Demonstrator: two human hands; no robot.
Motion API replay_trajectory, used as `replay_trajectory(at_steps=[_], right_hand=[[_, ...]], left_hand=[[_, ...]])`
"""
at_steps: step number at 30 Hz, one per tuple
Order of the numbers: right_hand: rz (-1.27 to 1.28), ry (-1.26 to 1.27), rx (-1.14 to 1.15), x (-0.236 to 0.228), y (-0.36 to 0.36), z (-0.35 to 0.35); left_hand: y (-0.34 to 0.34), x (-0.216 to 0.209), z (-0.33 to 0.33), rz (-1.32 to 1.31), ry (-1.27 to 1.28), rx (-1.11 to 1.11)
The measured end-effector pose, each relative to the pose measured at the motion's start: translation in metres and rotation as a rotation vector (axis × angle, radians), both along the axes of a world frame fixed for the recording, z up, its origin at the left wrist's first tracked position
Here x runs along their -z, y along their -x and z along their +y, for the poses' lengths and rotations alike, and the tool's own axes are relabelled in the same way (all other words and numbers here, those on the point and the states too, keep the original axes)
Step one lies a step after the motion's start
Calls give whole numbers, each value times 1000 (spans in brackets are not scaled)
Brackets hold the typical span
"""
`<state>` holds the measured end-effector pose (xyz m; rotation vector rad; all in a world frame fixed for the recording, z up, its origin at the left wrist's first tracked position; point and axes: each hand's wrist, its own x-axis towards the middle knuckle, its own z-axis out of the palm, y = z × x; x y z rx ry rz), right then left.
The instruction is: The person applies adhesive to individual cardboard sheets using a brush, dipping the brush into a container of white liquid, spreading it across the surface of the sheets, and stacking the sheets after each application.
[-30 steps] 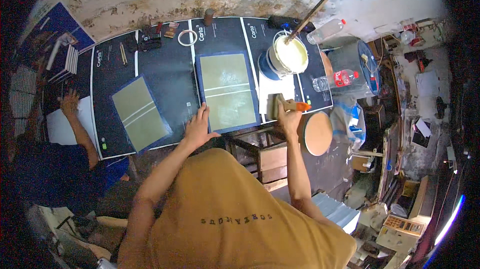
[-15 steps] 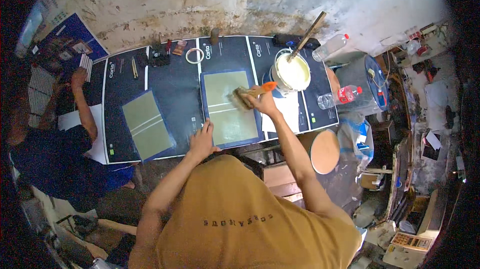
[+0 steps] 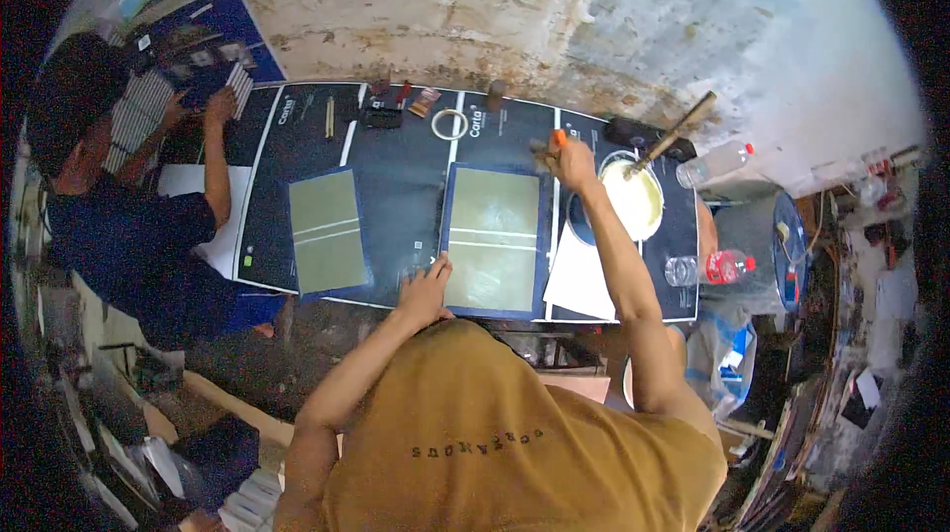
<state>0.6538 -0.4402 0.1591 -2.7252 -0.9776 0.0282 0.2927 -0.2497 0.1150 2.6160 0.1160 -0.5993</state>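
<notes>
A: "Progress?"
B: "Green panel: sheen was noted on the lower face; wetting was judged begun, the remainder could not be told."
A: "Grip?"
B: "Brush: was clasped in the right hand, near the panel's one-o'clock corner. Left hand: fingers loosely spread, laid at the eight-o'clock edge, nothing clasped."
A: "Orientation?"
B: "Panel: was placed between the hands, long axis twelve to six. Brush: bristles turned toward nine, exact axis blurred."
</notes>
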Motion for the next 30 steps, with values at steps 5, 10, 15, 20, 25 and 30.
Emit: replay_trajectory(at_steps=[5,10,15,20,25,30], right_hand=[[431,-425,-772,0,27,85],[139,-25,-339,31,-17,157],[66,-334,-376,-42,12,140],[165,-719,-519,-69,115,56],[237,-171,-725,-42,165,37],[-123,-210,-12,20,195,66]], left_hand=[[-2,-9,-6,81,-16,-43],[-11,-3,-9,69,-67,-4],[-9,14,19,-62,75,27],[-109,-10,83,-373,364,-421],[-235,-29,74,-196,314,9],[-279,-14,46,67,50,183]])
